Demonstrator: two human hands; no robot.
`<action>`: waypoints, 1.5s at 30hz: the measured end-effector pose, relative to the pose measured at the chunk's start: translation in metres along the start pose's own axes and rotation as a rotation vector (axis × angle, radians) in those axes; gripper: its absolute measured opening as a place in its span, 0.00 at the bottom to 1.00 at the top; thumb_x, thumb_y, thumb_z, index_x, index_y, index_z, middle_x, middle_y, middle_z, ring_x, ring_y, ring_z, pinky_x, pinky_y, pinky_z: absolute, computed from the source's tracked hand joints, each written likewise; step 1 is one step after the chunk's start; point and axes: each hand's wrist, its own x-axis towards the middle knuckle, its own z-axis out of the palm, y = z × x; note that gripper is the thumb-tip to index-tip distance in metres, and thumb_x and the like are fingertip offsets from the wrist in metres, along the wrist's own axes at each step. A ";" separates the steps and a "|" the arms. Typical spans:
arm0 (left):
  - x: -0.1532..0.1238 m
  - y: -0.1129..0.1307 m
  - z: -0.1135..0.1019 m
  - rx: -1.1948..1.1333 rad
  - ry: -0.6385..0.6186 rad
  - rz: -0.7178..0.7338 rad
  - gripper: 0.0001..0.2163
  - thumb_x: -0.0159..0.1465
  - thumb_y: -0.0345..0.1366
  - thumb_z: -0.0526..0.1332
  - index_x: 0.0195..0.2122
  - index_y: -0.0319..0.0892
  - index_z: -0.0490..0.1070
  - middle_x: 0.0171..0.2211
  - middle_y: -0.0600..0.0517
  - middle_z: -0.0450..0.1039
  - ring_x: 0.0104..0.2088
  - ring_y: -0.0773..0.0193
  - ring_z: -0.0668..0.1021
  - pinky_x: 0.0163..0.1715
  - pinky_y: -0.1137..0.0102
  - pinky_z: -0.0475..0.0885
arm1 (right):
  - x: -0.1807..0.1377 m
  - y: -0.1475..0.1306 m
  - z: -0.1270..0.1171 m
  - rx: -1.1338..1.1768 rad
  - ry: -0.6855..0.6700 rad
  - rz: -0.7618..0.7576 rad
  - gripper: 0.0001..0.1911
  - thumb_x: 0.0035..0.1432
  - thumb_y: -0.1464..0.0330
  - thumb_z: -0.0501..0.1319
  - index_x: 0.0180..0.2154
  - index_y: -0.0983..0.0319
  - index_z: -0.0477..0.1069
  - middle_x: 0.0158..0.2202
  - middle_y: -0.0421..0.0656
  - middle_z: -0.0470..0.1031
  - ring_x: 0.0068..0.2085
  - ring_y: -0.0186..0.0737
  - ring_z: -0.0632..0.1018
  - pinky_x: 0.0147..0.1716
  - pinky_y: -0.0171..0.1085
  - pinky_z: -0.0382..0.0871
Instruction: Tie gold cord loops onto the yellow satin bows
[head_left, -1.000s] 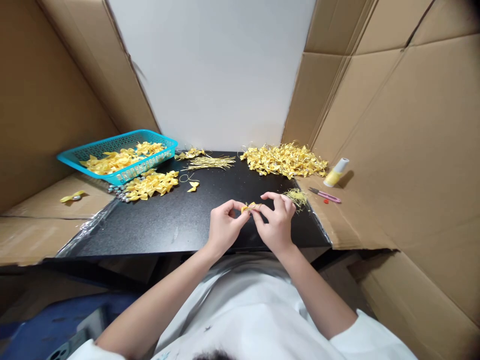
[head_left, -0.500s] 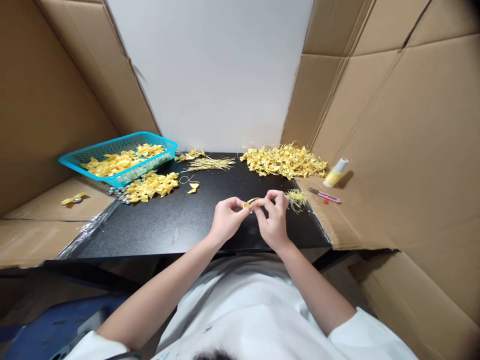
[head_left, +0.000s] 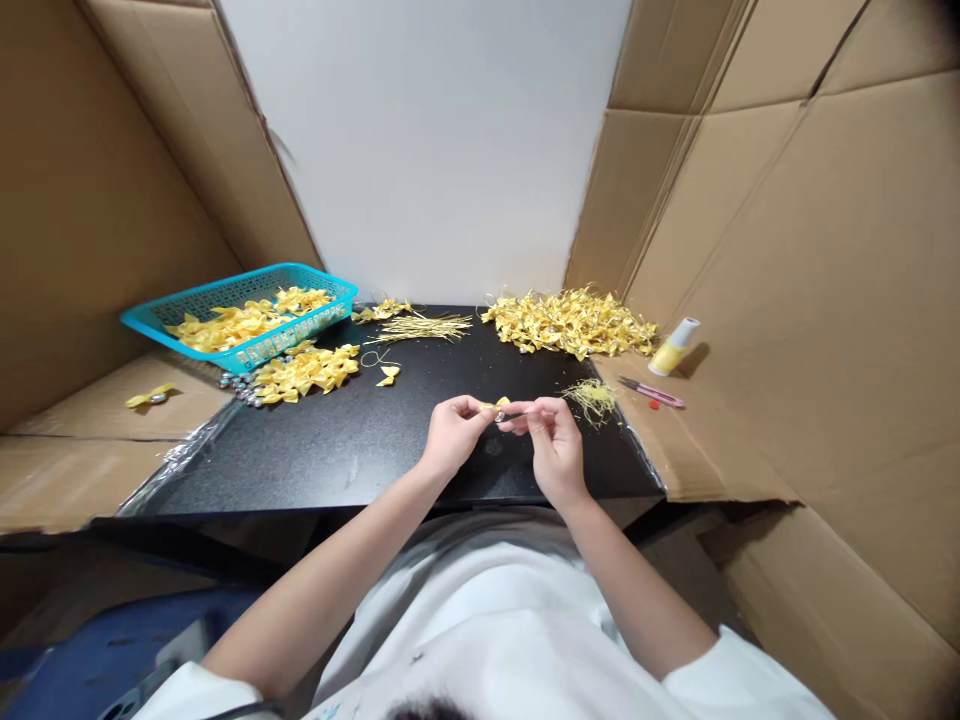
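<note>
My left hand [head_left: 452, 437] pinches a small yellow ribbon bow [head_left: 502, 404] between thumb and fingertips over the black tabletop. A shiny silver ball [head_left: 499, 416] shows at the bow's lower side. On the bow's right, my right hand [head_left: 557, 445] reaches its fingertips up to it, thumb pressed against the fingers. What those fingers hold, if anything, is too small to make out. Left of my hands lies a single bow [head_left: 388, 375] with a loose cord. Fine yellow thread clippings [head_left: 592, 401] lie just beyond my right hand.
A turquoise basket [head_left: 238, 362] of bows stands at the back left, with a pile of bows [head_left: 307, 372] before it. Yellow cords [head_left: 424, 327] lie mid-back, beside a large bow heap [head_left: 574, 322]. Rightward are a bottle [head_left: 673, 347] and pink snips [head_left: 654, 391]. Cardboard walls [head_left: 832, 250] enclose the table.
My right hand has turned and drawn slightly right, its fingers now flatter toward the bow. The curved gold strip between the hands no longer shows. My left hand keeps its pinch.
</note>
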 end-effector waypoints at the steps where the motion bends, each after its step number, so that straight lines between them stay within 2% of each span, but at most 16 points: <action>1: 0.000 0.000 0.000 -0.013 0.006 0.008 0.12 0.45 0.43 0.69 0.21 0.39 0.73 0.21 0.51 0.75 0.23 0.67 0.73 0.25 0.74 0.64 | -0.001 0.001 0.000 0.016 0.013 0.023 0.06 0.67 0.63 0.54 0.38 0.57 0.64 0.31 0.37 0.74 0.28 0.32 0.77 0.34 0.37 0.74; 4: 0.002 -0.001 0.000 -0.033 0.023 0.026 0.11 0.45 0.41 0.69 0.21 0.39 0.73 0.25 0.49 0.78 0.27 0.64 0.76 0.29 0.72 0.68 | -0.001 0.002 0.000 0.039 0.064 0.053 0.07 0.66 0.62 0.54 0.37 0.58 0.64 0.24 0.34 0.69 0.26 0.31 0.75 0.32 0.35 0.73; 7: 0.003 -0.003 0.000 -0.011 0.040 0.021 0.10 0.46 0.39 0.68 0.19 0.39 0.72 0.22 0.50 0.77 0.24 0.66 0.74 0.26 0.74 0.65 | -0.001 0.000 -0.001 0.049 0.100 0.030 0.07 0.66 0.63 0.54 0.36 0.58 0.63 0.23 0.32 0.64 0.24 0.30 0.73 0.29 0.33 0.70; 11: 0.002 -0.005 0.000 0.014 0.041 0.018 0.09 0.46 0.38 0.68 0.19 0.38 0.72 0.19 0.52 0.74 0.21 0.69 0.71 0.22 0.75 0.61 | -0.002 -0.003 -0.001 0.030 0.126 -0.011 0.08 0.67 0.63 0.54 0.35 0.59 0.62 0.23 0.32 0.63 0.23 0.29 0.70 0.27 0.32 0.67; 17: 0.002 -0.007 0.000 0.026 0.028 0.031 0.09 0.47 0.38 0.68 0.19 0.38 0.72 0.19 0.53 0.73 0.20 0.70 0.70 0.22 0.75 0.60 | -0.004 -0.001 -0.001 -0.005 0.155 -0.051 0.06 0.67 0.65 0.53 0.36 0.58 0.62 0.23 0.33 0.63 0.23 0.29 0.68 0.27 0.31 0.65; 22: 0.000 -0.006 0.000 -0.009 0.010 0.071 0.09 0.48 0.38 0.68 0.22 0.39 0.71 0.21 0.55 0.71 0.22 0.71 0.69 0.22 0.76 0.61 | -0.008 -0.001 -0.004 -0.095 0.056 -0.058 0.04 0.66 0.67 0.54 0.39 0.58 0.67 0.26 0.36 0.70 0.28 0.31 0.74 0.32 0.33 0.70; 25: -0.002 -0.002 -0.001 -0.046 -0.084 0.034 0.12 0.49 0.41 0.68 0.23 0.39 0.69 0.20 0.56 0.69 0.20 0.73 0.67 0.19 0.77 0.61 | -0.010 0.000 -0.007 -0.180 -0.049 -0.062 0.06 0.65 0.69 0.56 0.41 0.58 0.71 0.31 0.40 0.76 0.32 0.34 0.79 0.36 0.35 0.74; 28: -0.004 0.001 0.000 -0.079 -0.162 0.000 0.12 0.49 0.41 0.68 0.26 0.39 0.68 0.20 0.57 0.68 0.19 0.73 0.68 0.18 0.77 0.63 | -0.011 0.001 -0.008 -0.268 -0.096 -0.087 0.09 0.63 0.71 0.57 0.41 0.57 0.75 0.34 0.41 0.79 0.36 0.36 0.81 0.39 0.37 0.76; 33: -0.005 0.001 -0.001 -0.170 -0.200 -0.001 0.13 0.49 0.36 0.68 0.34 0.41 0.68 0.23 0.58 0.70 0.20 0.73 0.69 0.18 0.79 0.64 | -0.011 0.003 -0.006 -0.278 -0.043 -0.042 0.11 0.62 0.70 0.59 0.45 0.57 0.76 0.35 0.41 0.81 0.34 0.36 0.82 0.37 0.35 0.78; 35: -0.004 0.001 -0.002 -0.196 -0.208 0.016 0.13 0.49 0.35 0.68 0.34 0.41 0.69 0.23 0.58 0.70 0.20 0.73 0.69 0.18 0.79 0.64 | -0.012 0.003 -0.005 -0.269 -0.015 -0.010 0.11 0.61 0.70 0.60 0.46 0.58 0.75 0.36 0.42 0.82 0.35 0.38 0.83 0.37 0.36 0.79; 40: -0.006 0.002 -0.006 -0.176 -0.269 0.030 0.06 0.50 0.35 0.67 0.26 0.39 0.73 0.22 0.56 0.70 0.20 0.74 0.67 0.19 0.78 0.62 | -0.011 0.000 -0.006 -0.321 0.020 0.016 0.05 0.59 0.68 0.62 0.34 0.60 0.76 0.32 0.42 0.81 0.32 0.39 0.82 0.34 0.36 0.77; 45: -0.007 0.006 -0.008 -0.093 -0.245 0.004 0.07 0.50 0.35 0.67 0.29 0.39 0.78 0.23 0.53 0.75 0.23 0.70 0.72 0.24 0.76 0.67 | -0.011 -0.003 -0.006 -0.381 0.055 -0.004 0.05 0.60 0.68 0.60 0.32 0.61 0.74 0.27 0.40 0.79 0.27 0.36 0.79 0.30 0.33 0.75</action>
